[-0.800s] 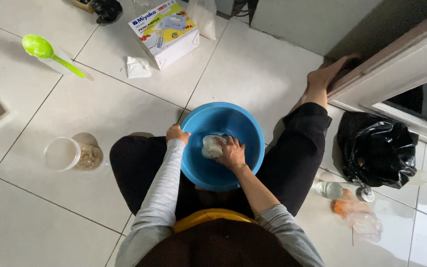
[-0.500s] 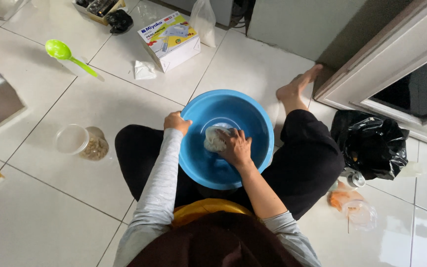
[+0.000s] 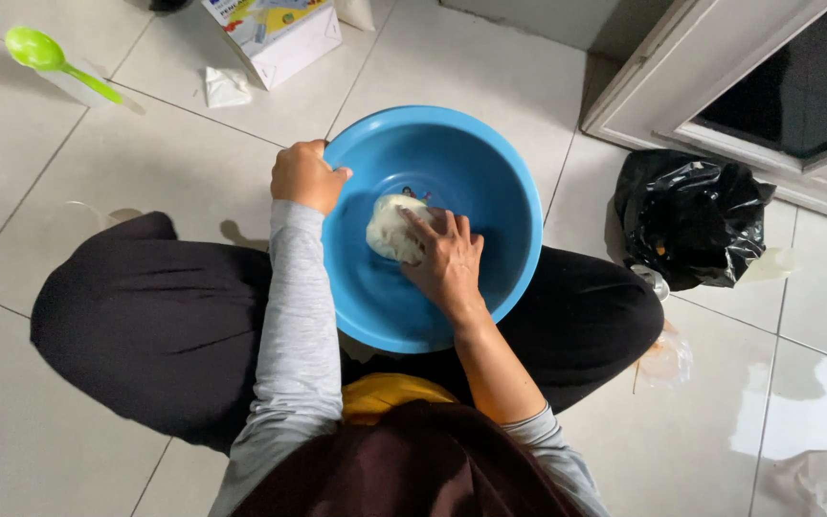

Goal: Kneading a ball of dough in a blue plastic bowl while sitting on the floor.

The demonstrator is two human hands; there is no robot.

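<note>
with the left hand (image 3: 304,176) only gripping the blue bowl (image 3: 490,163) rim at nine o'clock, the right hand (image 3: 447,260) pressing the dough (image 3: 391,228) could tip it.

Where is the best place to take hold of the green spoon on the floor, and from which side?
Grip the green spoon by its slim handle, coming from above at the end away from the round head. It lies flat on the tiles, handle pointing toward the blue bowl.

The round blue plastic basin (image 3: 490,172) rests on the lap. The left hand (image 3: 304,176) grips its rim at 9 o'clock. The right hand (image 3: 446,260) presses the pale dough lump (image 3: 390,228) at centre.
</note>
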